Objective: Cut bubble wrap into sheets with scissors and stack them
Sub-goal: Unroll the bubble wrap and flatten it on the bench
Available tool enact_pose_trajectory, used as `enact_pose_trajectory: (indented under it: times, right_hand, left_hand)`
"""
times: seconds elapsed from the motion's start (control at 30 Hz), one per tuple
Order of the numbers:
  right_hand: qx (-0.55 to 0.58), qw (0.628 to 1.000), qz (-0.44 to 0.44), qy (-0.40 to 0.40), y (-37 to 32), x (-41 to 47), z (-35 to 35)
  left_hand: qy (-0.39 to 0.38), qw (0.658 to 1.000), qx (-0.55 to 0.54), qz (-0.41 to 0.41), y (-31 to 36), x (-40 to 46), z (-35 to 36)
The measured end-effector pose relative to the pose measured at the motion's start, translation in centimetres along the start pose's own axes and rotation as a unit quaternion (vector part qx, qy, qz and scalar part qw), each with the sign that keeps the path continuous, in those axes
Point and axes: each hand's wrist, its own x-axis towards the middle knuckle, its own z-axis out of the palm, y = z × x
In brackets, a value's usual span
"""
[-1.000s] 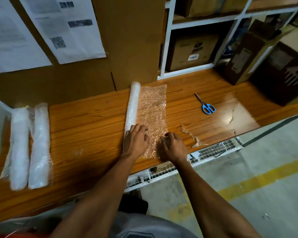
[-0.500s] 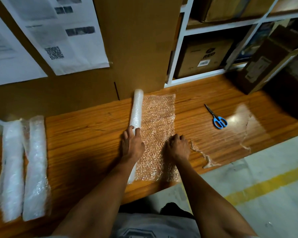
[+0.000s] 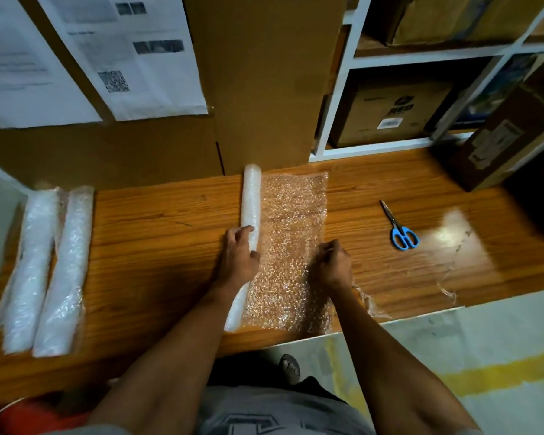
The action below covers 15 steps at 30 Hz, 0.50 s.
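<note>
A white roll of bubble wrap (image 3: 251,196) lies across the wooden table (image 3: 157,240), partly unrolled into a clear sheet (image 3: 291,221) spread to its right. My left hand (image 3: 240,258) rests on the roll near its middle, fingers laid over it. My right hand (image 3: 334,265) sits on the sheet's right edge with curled fingers pinching the wrap. Blue-handled scissors (image 3: 399,229) lie shut on the table, well to the right of both hands.
Two more wrapped rolls (image 3: 44,268) lie at the table's left end. Scraps of clear film (image 3: 371,306) lie near the front edge. Cardboard panels with papers stand behind; a white shelf with boxes (image 3: 390,111) and a dark box (image 3: 509,133) are at the right.
Both hands moved farther up the roll and sheet, away from the front edge. The right hand's fingers have curled onto the sheet's edge. The camera tilted upward.
</note>
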Motion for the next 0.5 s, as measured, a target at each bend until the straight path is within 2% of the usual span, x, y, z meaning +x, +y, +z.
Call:
enact_pose_trajectory:
  times: [0.1, 0.23, 0.4, 0.5]
  right_hand:
    - [0.037, 0.999, -0.014, 0.018, 1.0, 0.4, -1.4]
    - [0.027, 0.998, -0.058, 0.003, 1.3, -0.1, -2.6]
    - [-0.049, 0.989, -0.092, -0.105, 1.2, -1.3, -2.4]
    - [-0.062, 0.986, -0.109, -0.107, 1.5, -1.0, -2.5]
  left_hand:
    - [0.010, 0.999, 0.030, 0.024, -0.9, -0.6, -0.2]
    - [0.044, 0.997, 0.061, 0.001, -1.5, -1.9, 0.1]
    - [0.010, 0.993, 0.120, 0.018, -1.8, -3.1, 1.6]
    - [0.009, 0.991, 0.132, -0.004, -2.0, -3.3, 1.4]
